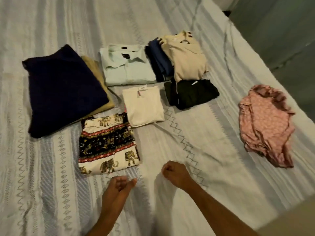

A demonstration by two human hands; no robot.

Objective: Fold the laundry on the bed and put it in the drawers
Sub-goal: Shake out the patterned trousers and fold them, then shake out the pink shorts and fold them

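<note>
Pink garment [266,123] lies crumpled and unfolded on the bed [196,150], well right of the folded stacks. Left hand [121,183] and right hand [175,172] hover apart, fingers curled, empty. Judged light, limp, thin fabric; best pinched at its two upper corners and shaken flat.

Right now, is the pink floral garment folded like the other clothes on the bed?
No, the pink floral garment lies crumpled and unfolded, apart from the folded clothes such as the elephant-print piece.

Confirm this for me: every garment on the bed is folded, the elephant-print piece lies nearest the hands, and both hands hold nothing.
Not quite. The pink garment at the right of the bed is still a crumpled heap, not folded, as the head view shows. The rest stands: the elephant-print piece lies nearest the hands, and the left hand and right hand hold nothing.
</note>
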